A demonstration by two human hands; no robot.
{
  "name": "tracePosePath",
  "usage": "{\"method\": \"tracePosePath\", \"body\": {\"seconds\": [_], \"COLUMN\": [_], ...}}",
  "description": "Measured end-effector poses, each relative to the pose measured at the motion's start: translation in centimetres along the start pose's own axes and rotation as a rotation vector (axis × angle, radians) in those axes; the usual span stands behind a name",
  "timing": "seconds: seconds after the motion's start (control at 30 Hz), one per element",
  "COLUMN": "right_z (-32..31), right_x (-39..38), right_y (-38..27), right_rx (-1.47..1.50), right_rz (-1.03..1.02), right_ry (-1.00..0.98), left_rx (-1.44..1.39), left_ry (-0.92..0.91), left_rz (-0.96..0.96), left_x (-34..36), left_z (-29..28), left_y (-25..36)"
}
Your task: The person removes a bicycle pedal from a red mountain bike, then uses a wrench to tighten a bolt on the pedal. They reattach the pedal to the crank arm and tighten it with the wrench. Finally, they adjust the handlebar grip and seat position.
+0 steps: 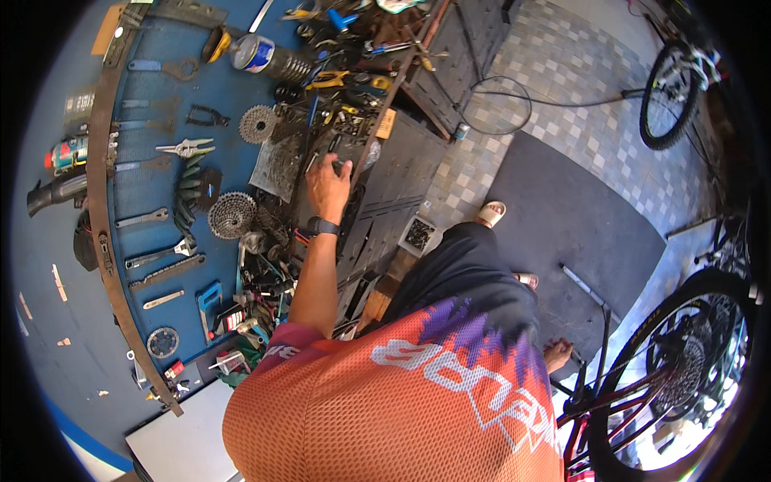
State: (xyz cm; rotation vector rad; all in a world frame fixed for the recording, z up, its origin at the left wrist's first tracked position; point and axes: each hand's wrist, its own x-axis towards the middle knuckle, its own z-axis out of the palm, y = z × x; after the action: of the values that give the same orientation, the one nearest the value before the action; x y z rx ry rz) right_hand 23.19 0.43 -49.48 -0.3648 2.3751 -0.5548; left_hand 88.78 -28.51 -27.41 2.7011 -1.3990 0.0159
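- Bicycle (575,438) is at my right, its rear wheel (635,344) looking fitted to the red frame, with the cassette (684,371) on the hub.
- My left hand (328,190) is over the cluttered workbench (405,165), among loose small parts (347,124), its fingers curled and the thumb bent toward them.
- Something dark shows between thumb and fingers; I cannot tell whether I pinch it or it lies on the bench beneath.
- My right hand (557,354) is low beside the bicycle, near the grey-handled bar (580,281); its grip I cannot tell.
- Done, as I judge it: the wheel and cassette sit together at the frame.
- Left, as I judge it: most of the handwork at the bicycle, for I see no tool set on the cassette.
- Pliers (186,148) and an adjustable wrench (161,255) hang on the blue board (152,193), unused.
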Motion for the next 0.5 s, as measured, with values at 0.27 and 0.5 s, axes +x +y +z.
{"method": "tracePosePath", "body": {"seconds": [0.27,0.5], "right_z": [0.5,-1.9], "right_x": [1.9,2.5], "right_y": [-18.6,-27.2], "right_rx": [0.43,0.303], "right_rz": [-0.284,-0.355], "right_ry": [-0.157,0.046], "left_rx": [-0.122,-0.227], "left_ry": [-0.171,-0.077], "left_rz": [0.161,-0.107], "left_x": [-2.6,-0.4], "left_z": [5.6,1.4], "left_y": [-8.1,-3.7]}}
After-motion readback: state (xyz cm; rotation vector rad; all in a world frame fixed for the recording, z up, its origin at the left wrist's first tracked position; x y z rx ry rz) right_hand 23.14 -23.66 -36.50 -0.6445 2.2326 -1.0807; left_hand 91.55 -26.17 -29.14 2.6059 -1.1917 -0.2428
